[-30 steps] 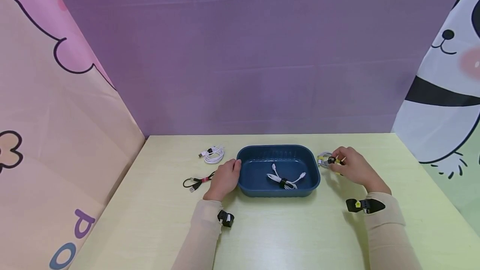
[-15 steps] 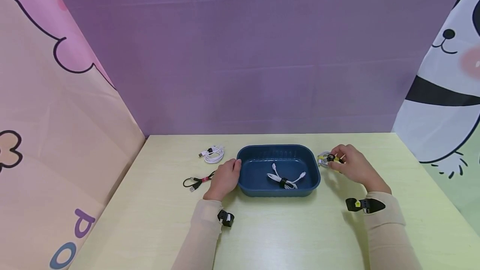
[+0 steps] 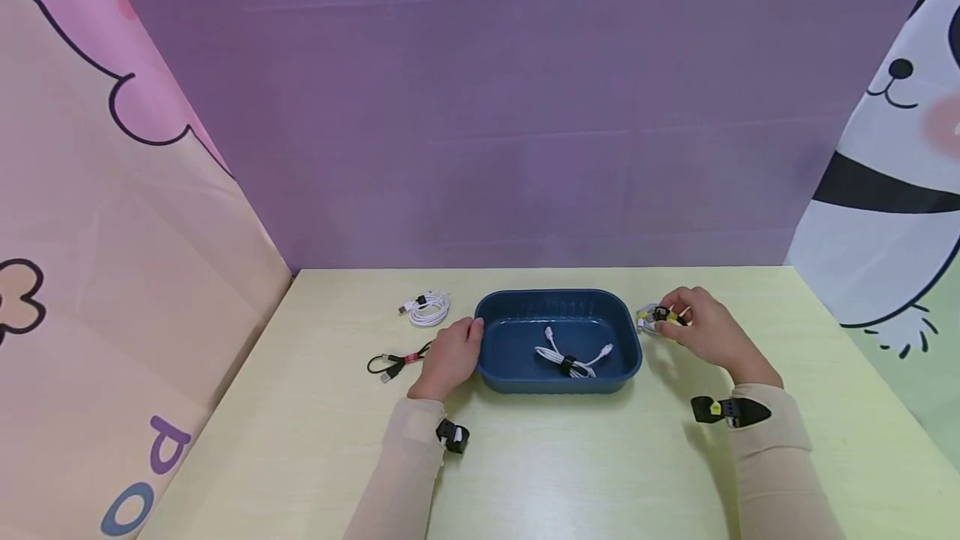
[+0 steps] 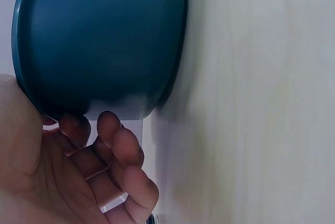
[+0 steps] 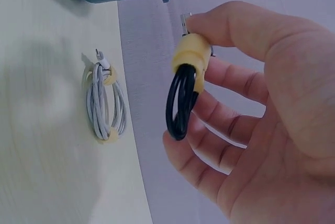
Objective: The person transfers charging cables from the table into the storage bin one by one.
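A dark blue plastic basin point(image 3: 558, 387) stands on the table with a bundled white cable point(image 3: 576, 367) inside, tied by a black strap. My left hand point(image 3: 450, 358) holds the basin's left end, thumb by the rim and curled fingers against the outer wall in the left wrist view. To the right of the basin, my right hand point(image 3: 708, 332) pinches a coiled black USB cable point(image 5: 180, 103) wrapped with a yellow strap, held above the table. Beneath it a coiled grey cable point(image 5: 96, 103) with yellow ties lies on the table.
Left of the basin lie a coiled white USB cable point(image 3: 429, 309) with a black tie and a black USB cable point(image 3: 396, 365) with a red tie. A purple cloth point(image 3: 540, 148) hangs behind the table point(image 3: 555, 473), with printed cloths at both sides.
My right hand has risen very slightly, and the black cable has turned a little between its fingers. The left hand and the basin keep their places.
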The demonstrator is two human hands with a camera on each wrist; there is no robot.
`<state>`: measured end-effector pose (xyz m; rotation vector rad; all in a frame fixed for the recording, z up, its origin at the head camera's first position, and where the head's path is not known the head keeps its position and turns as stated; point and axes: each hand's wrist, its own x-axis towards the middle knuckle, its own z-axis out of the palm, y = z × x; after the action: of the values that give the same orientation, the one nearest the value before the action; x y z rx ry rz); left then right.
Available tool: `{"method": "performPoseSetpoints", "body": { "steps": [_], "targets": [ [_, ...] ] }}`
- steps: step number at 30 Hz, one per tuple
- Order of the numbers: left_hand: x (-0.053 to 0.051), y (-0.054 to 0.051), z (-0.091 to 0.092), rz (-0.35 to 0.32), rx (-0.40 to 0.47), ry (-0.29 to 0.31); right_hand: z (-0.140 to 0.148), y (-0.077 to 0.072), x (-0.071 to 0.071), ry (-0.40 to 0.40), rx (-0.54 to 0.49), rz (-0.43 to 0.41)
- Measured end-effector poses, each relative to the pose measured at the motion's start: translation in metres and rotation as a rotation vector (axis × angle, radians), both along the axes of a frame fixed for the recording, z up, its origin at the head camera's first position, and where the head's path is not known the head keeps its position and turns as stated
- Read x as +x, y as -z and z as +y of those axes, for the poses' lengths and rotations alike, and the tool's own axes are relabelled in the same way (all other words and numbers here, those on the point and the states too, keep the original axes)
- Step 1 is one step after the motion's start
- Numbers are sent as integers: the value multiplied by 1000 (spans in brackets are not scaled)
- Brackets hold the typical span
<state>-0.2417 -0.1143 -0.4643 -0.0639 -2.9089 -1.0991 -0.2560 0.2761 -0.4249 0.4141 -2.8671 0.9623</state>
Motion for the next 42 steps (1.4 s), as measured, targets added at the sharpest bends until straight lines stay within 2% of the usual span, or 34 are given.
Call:
{"method": "performPoseSetpoints", "body": {
  "steps": [22, 42],
  "targets": [
    [3, -3, 0, 10, 3, 8, -9, -6, 3, -5, 11, 10],
    [2, -2, -1, 24, 1, 14, -15, -5, 2, -15, -11, 27]
  ]
}}
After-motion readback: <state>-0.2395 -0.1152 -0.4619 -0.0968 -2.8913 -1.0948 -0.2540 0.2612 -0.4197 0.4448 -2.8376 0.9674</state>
